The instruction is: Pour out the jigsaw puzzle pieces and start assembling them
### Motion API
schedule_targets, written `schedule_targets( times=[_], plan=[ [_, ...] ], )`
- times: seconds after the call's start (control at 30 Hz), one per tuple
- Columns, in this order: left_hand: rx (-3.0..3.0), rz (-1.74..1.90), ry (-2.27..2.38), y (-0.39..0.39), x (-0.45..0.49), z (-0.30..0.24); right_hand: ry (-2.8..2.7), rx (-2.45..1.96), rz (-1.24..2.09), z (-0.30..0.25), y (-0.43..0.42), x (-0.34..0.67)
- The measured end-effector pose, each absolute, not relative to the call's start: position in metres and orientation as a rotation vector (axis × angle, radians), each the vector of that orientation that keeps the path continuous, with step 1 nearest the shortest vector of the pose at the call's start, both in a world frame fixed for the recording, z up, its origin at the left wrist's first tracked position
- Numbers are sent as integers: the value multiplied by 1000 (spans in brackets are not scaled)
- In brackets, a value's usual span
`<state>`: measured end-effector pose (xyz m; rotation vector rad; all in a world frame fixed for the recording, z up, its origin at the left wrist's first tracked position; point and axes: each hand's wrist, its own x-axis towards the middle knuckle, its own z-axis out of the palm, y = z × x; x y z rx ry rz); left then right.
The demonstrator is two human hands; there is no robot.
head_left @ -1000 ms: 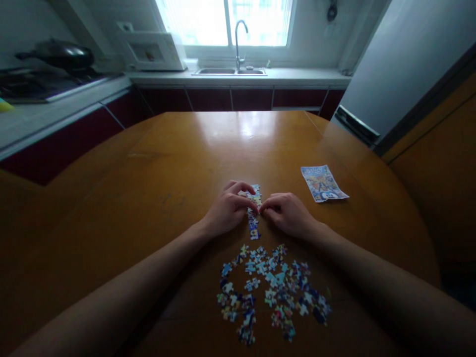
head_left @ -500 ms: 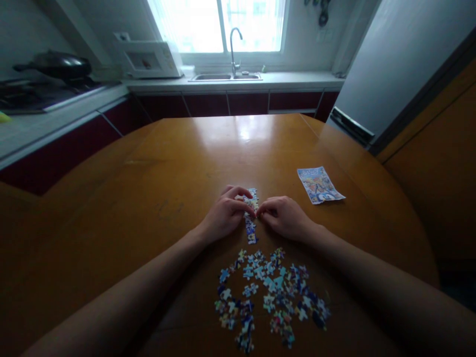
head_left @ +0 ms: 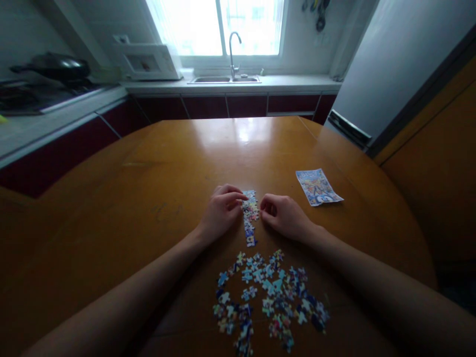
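Note:
A narrow strip of joined jigsaw puzzle pieces [head_left: 250, 213] lies on the table between my hands, wider at its far end. My left hand [head_left: 222, 208] rests at the strip's left side, its fingers stretched out and apart, the fingertips at the upper left edge. On the other side, my right hand [head_left: 281, 214] is closed, thumb and fingertips pinched together just off the strip's right edge. Whether a piece is between those fingertips is hidden. Nearer to me, many loose jigsaw pieces [head_left: 275, 286] are spread in a rough ring, some of them overlapping.
A creased printed picture sheet [head_left: 319, 187] lies to the right on the wooden table [head_left: 178, 163]. Beyond the table's far edge are a counter with a sink [head_left: 211, 79], a microwave [head_left: 152, 62], and a stove with a black pan [head_left: 61, 67]. A refrigerator [head_left: 379, 64] stands at right.
My left hand has drawn back leftward, uncovering more of the strip. My right fingertips have come slightly away from its right edge. The view has shifted a little.

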<state>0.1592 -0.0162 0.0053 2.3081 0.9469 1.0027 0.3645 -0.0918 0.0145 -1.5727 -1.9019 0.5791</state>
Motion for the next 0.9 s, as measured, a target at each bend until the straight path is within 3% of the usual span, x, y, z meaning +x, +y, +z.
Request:
schedule_targets(
  times=[0.9],
  plan=[
    [2296, 998, 969, -16, 160, 5, -2313, -1406, 665, 37, -114, 355]
  ],
)
